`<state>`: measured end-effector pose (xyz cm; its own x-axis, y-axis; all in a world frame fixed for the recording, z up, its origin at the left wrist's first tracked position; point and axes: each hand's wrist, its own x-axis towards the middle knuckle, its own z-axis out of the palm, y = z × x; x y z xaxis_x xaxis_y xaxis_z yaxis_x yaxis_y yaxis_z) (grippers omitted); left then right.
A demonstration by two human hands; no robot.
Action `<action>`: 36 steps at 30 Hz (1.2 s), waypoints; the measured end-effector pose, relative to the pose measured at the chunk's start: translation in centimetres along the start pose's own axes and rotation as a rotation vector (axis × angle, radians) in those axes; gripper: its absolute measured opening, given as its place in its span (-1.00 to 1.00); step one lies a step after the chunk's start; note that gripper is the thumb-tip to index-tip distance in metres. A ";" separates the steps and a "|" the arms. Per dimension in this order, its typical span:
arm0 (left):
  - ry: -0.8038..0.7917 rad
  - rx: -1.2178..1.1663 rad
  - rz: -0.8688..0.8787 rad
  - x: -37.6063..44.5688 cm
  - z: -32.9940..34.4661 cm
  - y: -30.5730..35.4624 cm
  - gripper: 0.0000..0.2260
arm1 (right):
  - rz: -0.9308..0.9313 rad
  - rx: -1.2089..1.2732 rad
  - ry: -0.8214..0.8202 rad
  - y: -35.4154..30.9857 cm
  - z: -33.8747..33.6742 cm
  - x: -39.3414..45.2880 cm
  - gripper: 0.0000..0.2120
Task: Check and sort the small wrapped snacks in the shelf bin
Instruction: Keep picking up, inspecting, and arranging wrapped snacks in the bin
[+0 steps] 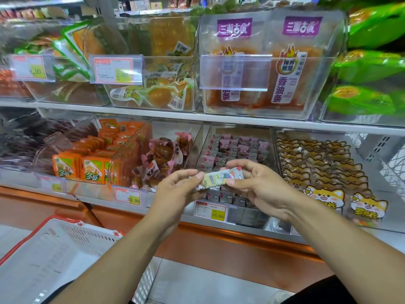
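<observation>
Your white basket [54, 244] sat nearest, below-left of the shelf bin [235, 150]. You pinched one small wrapped snack [219, 177] between left hand [175, 189] and right hand [260, 185], just in front of that bin; its tag [210, 210] read 15.80.

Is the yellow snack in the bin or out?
Out: both the left hand and right hand hold the yellow snack in front of the bin.

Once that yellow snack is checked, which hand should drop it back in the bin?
Probably the right hand: it hangs directly in front of the bin of small pink-and-grey snacks, pinching the yellow snack's near end. The left hand sits off toward the neighbouring bin.
</observation>
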<state>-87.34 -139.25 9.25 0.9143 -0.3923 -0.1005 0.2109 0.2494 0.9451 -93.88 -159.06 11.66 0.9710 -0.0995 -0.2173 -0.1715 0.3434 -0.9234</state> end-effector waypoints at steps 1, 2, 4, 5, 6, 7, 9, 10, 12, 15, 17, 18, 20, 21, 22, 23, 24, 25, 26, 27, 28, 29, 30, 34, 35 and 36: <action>0.002 -0.001 0.006 0.0 0.0 0.0 -0.60 | -0.005 0.039 0.019 -0.1 0.0 0.0 -0.53; 0.004 0.000 0.014 0.0 0.1 0.1 -0.61 | -0.004 0.092 0.036 -0.1 0.0 0.1 -0.50; 0.018 0.015 0.025 0.1 0.3 0.1 -0.67 | -0.001 0.152 0.072 -0.1 0.0 0.3 -0.50; 0.027 0.035 0.030 0.1 0.4 0.1 -0.72 | 0.000 0.157 0.089 -0.1 0.1 0.4 -0.53; 0.036 0.068 0.039 0.2 0.5 0.1 -0.76 | 0.000 0.159 0.108 -0.4 0.0 0.6 -0.57; 0.045 0.117 0.058 0.2 0.7 0.0 -0.78 | -0.006 0.170 0.136 -0.6 -0.2 1.0 -0.62; 0.076 0.236 0.121 0.4 1.1 -0.4 -0.77 | -0.067 0.253 0.239 -1.5 -0.9 2.1 -0.71; 0.099 0.294 0.153 0.5 1.4 -0.5 -0.77 | -0.127 0.294 0.313 -2.1 -1.3 2.8 -0.76; 0.110 0.426 0.211 0.9 2.1 -0.8 -0.78 | -0.304 0.145 0.483 -3.0 -2.2 4.4 -0.81; 0.040 0.744 0.317 1.3 3.0 -1.5 -0.73 | -0.465 -0.473 0.689 -3.1 -2.7 7.2 -0.83; -0.019 0.972 0.376 1.6 3.4 -1.9 -0.64 | -0.510 -0.726 0.731 -2.7 -2.5 9.0 -0.83; -0.045 1.062 0.397 1.7 3.5 -2.1 -0.59 | -0.539 -0.813 0.735 -2.5 -2.5 9.8 -0.81; -0.092 1.192 0.428 1.9 3.7 -2.6 -0.50 | -0.561 -0.986 0.715 -2.1 -2.4 11.3 -0.79; -0.110 1.227 0.430 1.9 3.7 -2.8 -0.46 | -0.540 -1.056 0.683 -1.9 -2.4 11.9 -0.80; -0.126 1.245 0.425 2.0 3.8 -2.9 -0.44 | -0.507 -1.089 0.638 -1.7 -2.3 12.4 -0.82; -0.138 1.258 0.418 2.1 3.8 -3.0 -0.42 | -0.481 -1.095 0.593 -1.6 -2.2 12.7 -0.84; -0.149 1.274 0.414 2.2 3.9 -3.1 -0.41 | -0.473 -1.111 0.568 -1.4 -2.2 13.0 -0.84; -0.158 1.291 0.415 2.3 3.8 -3.2 -0.40 | -0.478 -1.146 0.560 -1.3 -2.3 13.3 -0.84; -0.163 1.305 0.422 2.4 3.8 -3.2 -0.40 | -0.485 -1.188 0.550 -1.2 -2.4 13.6 -0.81; -0.164 1.316 0.432 2.5 3.7 -3.3 -0.40 | -0.485 -1.218 0.522 -1.1 -2.4 13.9 -0.78; -0.163 1.326 0.439 2.5 3.7 -3.3 -0.39 | -0.471 -1.244 0.482 -1.0 -2.4 14.2 -0.75; -0.161 1.334 0.442 2.6 3.6 -3.4 -0.39 | -0.443 -1.287 0.443 -0.7 -2.4 14.6 -0.76; -0.161 1.339 0.441 2.5 3.6 -3.4 -0.37 | -0.405 -1.348 0.414 -0.5 -2.4 14.9 -0.79; -0.175 1.341 0.431 2.3 3.3 -3.7 -0.33 | -0.441 -1.477 0.430 -0.6 -1.8 15.7 -0.85; -0.183 1.337 0.424 2.2 3.2 -3.8 -0.32 | -0.512 -1.441 0.449 -0.7 -1.5 15.9 -0.87; -0.192 1.329 0.416 2.2 3.1 -3.8 -0.32 | -0.569 -1.412 0.452 -0.8 -1.2 16.1 -0.89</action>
<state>-87.24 -143.80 6.37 0.7448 -0.6376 0.1968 -0.6381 -0.5943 0.4896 -78.33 -162.10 8.51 0.8762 -0.2529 0.4102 -0.0787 -0.9149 -0.3958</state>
